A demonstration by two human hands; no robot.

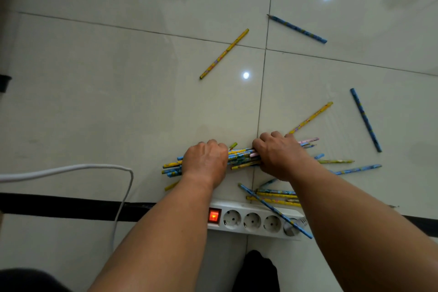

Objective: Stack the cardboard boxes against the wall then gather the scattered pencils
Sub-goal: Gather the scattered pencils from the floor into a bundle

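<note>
White power strip (256, 220) under one stray blue pencil (275, 210).

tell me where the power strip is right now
The white power strip lies on the floor low in the head view, between the forearms, with a blue pencil resting across it.

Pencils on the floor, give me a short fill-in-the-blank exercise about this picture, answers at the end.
1. Both hands, left hand and right hand, close on one ____ of pencils.
2. The switch on the power strip glows ____.
3. A blue pencil lies across the power ____.
4. The farthest loose pencil is ____ in colour.

Answers: bundle; red; strip; blue
</note>
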